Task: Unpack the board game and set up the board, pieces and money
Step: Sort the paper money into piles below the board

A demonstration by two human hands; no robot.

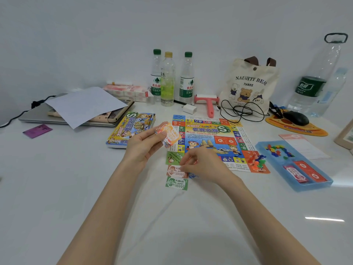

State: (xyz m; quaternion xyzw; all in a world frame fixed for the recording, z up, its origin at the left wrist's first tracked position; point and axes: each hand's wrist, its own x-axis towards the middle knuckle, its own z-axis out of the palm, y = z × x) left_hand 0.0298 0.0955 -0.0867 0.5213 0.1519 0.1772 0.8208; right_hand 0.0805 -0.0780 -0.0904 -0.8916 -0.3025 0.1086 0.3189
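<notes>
The colourful cardboard game box (131, 129) is lying on the white bench (76, 178). The left hand (145, 144) is gripping a stack of paper money (169, 135), probably for dealing. The right hand (202, 165) is curling over laid-out notes (176, 183) beside the unfolded paper board (212, 142), its grip unclear. The blue plastic tray (324, 183) is holding coloured pieces (277, 150) and red card packs (311, 173).

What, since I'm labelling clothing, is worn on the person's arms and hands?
Nothing that shows. The left hand and right hand have no gloves, rings or watch, and no sleeves appear up to the frame's lower edge.
</notes>
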